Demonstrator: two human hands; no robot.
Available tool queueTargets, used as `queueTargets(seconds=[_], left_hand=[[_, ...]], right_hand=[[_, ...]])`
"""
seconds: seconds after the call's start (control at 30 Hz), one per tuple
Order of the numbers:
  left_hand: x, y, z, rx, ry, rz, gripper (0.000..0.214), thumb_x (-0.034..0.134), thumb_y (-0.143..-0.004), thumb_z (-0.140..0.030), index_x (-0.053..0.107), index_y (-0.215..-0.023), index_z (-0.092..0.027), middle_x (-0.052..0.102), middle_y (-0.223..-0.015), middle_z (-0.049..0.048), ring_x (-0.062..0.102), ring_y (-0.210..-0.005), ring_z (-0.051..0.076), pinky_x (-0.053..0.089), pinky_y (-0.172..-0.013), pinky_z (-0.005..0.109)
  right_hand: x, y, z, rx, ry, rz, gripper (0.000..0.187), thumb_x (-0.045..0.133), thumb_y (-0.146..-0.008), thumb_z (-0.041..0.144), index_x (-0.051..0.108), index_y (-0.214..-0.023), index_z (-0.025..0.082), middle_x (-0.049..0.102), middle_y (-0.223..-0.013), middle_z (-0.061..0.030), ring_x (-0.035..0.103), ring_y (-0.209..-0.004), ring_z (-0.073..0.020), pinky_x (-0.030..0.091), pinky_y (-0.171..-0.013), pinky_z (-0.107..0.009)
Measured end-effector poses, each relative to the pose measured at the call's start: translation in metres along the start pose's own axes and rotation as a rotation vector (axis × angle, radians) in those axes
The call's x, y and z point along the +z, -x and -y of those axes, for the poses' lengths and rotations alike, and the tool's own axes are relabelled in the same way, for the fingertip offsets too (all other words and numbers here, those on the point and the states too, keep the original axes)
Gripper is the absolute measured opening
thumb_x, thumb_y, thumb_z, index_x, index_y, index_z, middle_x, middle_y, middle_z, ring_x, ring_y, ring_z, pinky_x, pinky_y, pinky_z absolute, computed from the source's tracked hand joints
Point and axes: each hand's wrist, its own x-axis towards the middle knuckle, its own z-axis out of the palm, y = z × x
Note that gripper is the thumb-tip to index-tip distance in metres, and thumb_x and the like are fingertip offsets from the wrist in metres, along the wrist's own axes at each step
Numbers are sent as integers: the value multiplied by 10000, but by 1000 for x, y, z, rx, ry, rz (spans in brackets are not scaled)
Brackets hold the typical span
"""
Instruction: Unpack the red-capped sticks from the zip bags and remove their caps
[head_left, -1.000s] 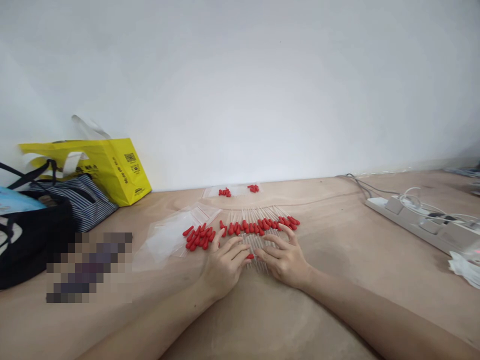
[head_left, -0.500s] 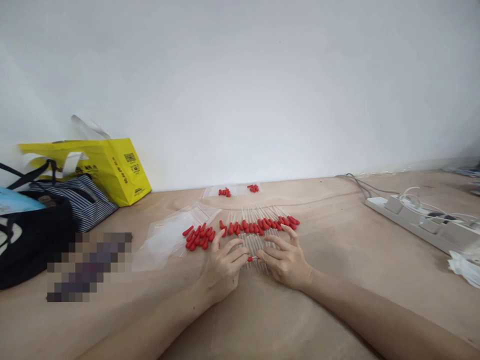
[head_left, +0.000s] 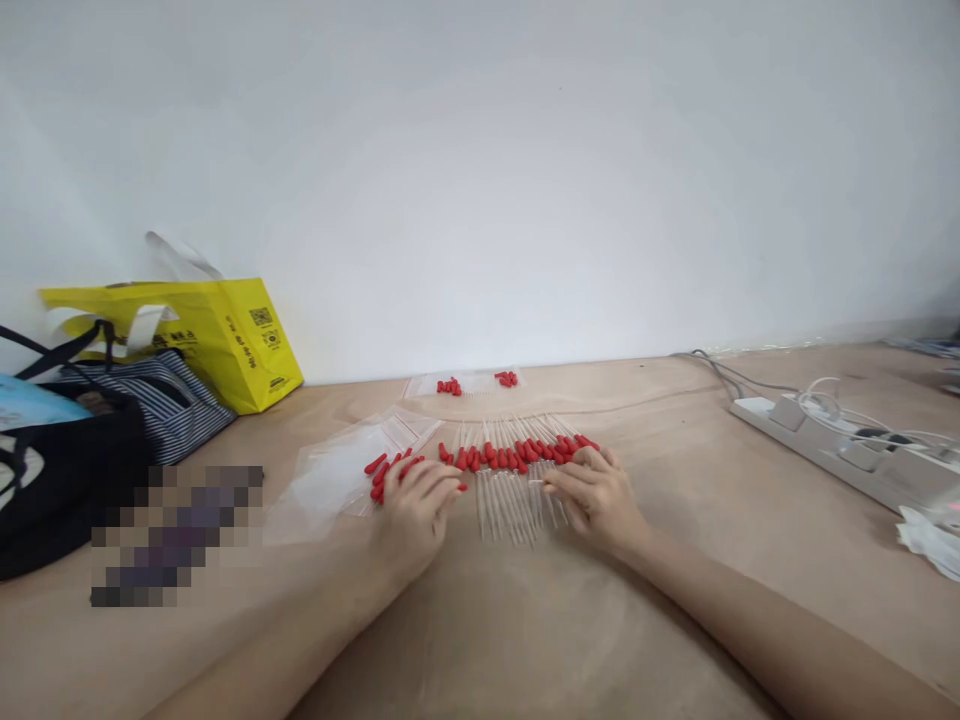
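A row of clear droppers with red rubber bulbs (head_left: 517, 455) lies fanned out on the wooden table (head_left: 525, 620). Their thin tubes (head_left: 510, 512) point toward me. My left hand (head_left: 409, 505) lies over a loose heap of red bulbs (head_left: 377, 470) at the row's left end. Its fingers are bent, with a small red bulb at the fingertips. My right hand (head_left: 600, 495) rests at the row's right end, fingers curled together and pinching what looks like a clear tube.
A clear plastic bag (head_left: 330, 478) lies left of the heap; another with a few red bulbs (head_left: 469, 382) lies by the wall. A yellow bag (head_left: 225, 340), striped bag (head_left: 154, 400) and black bag (head_left: 67, 480) stand at left. A power strip (head_left: 840, 440) with cables lies at right.
My hands were together over the tubes with a red bulb between them. They have moved apart: the left to the bulb heap with the red bulb, the right to the row's right end.
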Motion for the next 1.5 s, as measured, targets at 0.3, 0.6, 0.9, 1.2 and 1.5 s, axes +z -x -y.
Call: queueTargets(seconds=[0.3, 0.6, 0.9, 1.2, 1.5], left_hand=[[-1, -53, 57, -618, -238, 450, 235, 442, -770, -355, 541, -936, -222, 653, -771, 5, 569, -803, 209, 314, -790, 402], [26, -64, 57, -595, -305, 500, 258, 454, -730, -426, 586, -776, -209, 585, -1012, 90, 459, -1007, 296, 292, -821, 448], [56, -74, 56, -607, -319, 629, 206, 513, -679, -364, 632, -655, -197, 578, -1009, 126, 425, -1040, 338, 306, -830, 501], [55, -83, 56, -672, -305, 583, 255, 462, -723, -328, 638, -750, -147, 535, -1111, 180, 390, -1088, 384, 306, -829, 526], [8, -56, 10, -357, -94, 478, 259, 419, -814, -333, 590, -674, -198, 536, -1116, 53, 415, -1091, 245, 311, -888, 446]], right_hand=[[-6, 2, -26, 574, -66, 362, 98, 482, -767, 184, 570, -728, 170, 573, -539, 7, 511, -482, -119, 324, -457, -214], [20, 11, -37, 625, -93, 348, 69, 540, -719, 179, 576, -664, 158, 634, -610, -31, 585, -545, -136, 403, -516, -224], [25, 10, -33, 542, -71, 317, 157, 500, -764, 188, 625, -672, 171, 659, -627, -39, 611, -588, -154, 390, -502, -225], [18, 12, -31, 574, -39, 238, 145, 496, -770, 227, 639, -747, 220, 661, -650, 2, 594, -555, -138, 362, -455, -224], [10, -1, -11, 182, 51, -7, 266, 467, -807, 248, 567, -1042, 175, 624, -941, -72, 560, -836, -185, 421, -660, -280]])
